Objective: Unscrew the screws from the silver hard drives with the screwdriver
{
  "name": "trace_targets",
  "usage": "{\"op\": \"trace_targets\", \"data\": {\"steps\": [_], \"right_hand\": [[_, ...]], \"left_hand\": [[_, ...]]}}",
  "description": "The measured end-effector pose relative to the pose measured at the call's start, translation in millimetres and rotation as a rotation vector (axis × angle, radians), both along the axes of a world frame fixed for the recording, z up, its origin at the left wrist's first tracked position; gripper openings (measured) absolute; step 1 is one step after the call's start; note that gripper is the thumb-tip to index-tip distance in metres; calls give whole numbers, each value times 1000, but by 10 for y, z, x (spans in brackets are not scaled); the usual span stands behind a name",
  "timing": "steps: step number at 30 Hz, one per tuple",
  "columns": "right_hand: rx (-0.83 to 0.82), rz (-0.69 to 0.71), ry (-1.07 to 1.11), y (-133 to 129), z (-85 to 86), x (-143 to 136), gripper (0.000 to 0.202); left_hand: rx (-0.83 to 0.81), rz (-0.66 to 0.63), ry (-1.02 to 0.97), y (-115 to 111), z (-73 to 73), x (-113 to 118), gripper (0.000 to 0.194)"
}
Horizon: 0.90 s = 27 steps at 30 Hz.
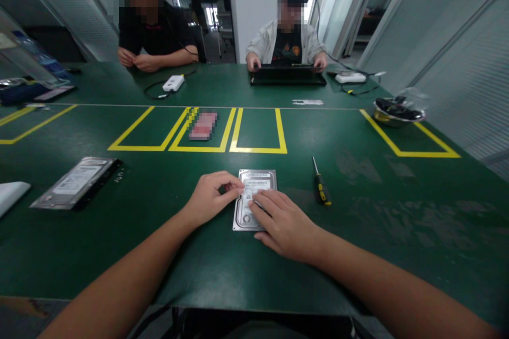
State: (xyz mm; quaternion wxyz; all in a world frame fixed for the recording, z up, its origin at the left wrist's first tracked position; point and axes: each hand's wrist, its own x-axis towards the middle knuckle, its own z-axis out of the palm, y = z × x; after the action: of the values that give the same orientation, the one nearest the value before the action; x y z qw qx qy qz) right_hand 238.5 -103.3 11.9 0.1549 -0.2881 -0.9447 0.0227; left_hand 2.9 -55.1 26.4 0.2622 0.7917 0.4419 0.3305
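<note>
A silver hard drive point(246, 218) with a white label lies flat on the green table point(191, 275) in front of me. My left hand point(212, 196) is at its left edge, thumb and forefinger pinched together over the label; whatever is between them is too small to make out. My right hand point(284, 222) rests across the drive's right side, fingers together, with a thin dark sliver of something by the fingertips that I cannot identify. Right of the drive lies a black and yellow screwdriver point(321, 188), its shaft pointing away from me.
Another hard drive point(75, 183) lies at left beside a white object point(11, 196). Yellow tape frames, a blurred red item point(203, 126) and a bowl of dark items point(398, 112) are farther back. Two people sit opposite, one holding a black panel point(288, 75).
</note>
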Motion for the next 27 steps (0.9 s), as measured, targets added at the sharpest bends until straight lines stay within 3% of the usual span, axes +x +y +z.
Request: {"op": "trace_targets", "data": {"steps": [14, 27], "right_hand": [[21, -5, -23, -19, 22, -15, 55], [-4, -13, -23, -17, 10, -17, 57]], "left_hand": [[-73, -19, -23, 34, -11, -37, 13], [-181, -9, -81, 85, -162, -80, 20]]}}
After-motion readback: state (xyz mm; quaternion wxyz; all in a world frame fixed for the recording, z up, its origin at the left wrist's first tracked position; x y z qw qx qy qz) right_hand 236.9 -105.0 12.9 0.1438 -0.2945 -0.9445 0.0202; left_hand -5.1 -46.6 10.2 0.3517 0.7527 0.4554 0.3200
